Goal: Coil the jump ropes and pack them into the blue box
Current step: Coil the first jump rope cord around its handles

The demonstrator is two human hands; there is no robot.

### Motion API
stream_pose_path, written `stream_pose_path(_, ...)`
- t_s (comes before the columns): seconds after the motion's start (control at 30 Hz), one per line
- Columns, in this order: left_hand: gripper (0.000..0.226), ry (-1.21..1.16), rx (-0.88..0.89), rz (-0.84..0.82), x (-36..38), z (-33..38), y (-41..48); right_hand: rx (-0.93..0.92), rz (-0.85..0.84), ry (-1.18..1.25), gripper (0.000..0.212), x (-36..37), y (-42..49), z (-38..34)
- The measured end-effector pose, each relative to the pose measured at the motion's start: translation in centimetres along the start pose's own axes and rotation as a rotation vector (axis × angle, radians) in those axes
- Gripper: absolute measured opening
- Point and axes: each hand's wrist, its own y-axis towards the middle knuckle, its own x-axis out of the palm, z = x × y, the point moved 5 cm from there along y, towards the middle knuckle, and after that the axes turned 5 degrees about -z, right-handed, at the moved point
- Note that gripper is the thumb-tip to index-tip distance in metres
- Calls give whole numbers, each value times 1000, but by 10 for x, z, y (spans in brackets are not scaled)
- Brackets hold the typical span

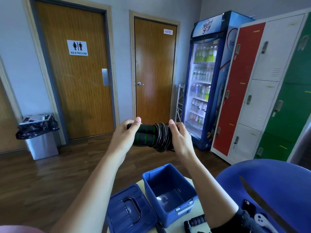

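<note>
Two-handed grip on coiled jump rope (pixel 152 142): left hand (pixel 123 137) clamped round foam handles (pixel 143 130) at 9 o'clock, right hand (pixel 180 138) curled round cord wraps (pixel 162 137) at 3. Open blue box (pixel 175 179) at 6, well apart; lid (pixel 129 211) beside, at 8.

Bright, even indoor light, shadows soft. The drinks fridge (pixel 202 78) glows from its own lamps; a dull sheen lies on the restroom door (pixel 75 84) and wood floor (pixel 42 179), a small glare spot in the blue box (pixel 170 179). Wide-angle distortion bows the lockers (pixel 262 91) at the right edge; detail slightly soft
</note>
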Motion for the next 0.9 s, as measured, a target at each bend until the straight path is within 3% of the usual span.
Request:
stream_pose_path(0.07,100,-101,-168,-122,8,-2,1,-66,57,-68,38,-4,0,1)
stream_pose_path(0.1,99,-116,-200,-128,11,-2,1,-90,86,-86,37,-6,0,1)
stream_pose_path(0.23,44,192,87,200,17,14,-5,-146,131,-61,37,-7,0,1)
stream_pose_path(0.33,36,213,237,286,23,13,-5,-101,91,-14,35,-8,5,12)
stream_pose_path(0.47,32,202,270,352,35,1,0,-76,69,-21,31,-16,16,27)
stream_pose_path(0.73,30,136,97,394,83,-26,21,-4,34,15,31,-48,46,62)
stream_pose_path(0.8,31,56,-29,448,98,-41,26,78,53,82,43,-59,59,77)
stream_pose_path(0.9,31,-103,-212,571,120,-70,26,348,41,315,84,-68,71,113)
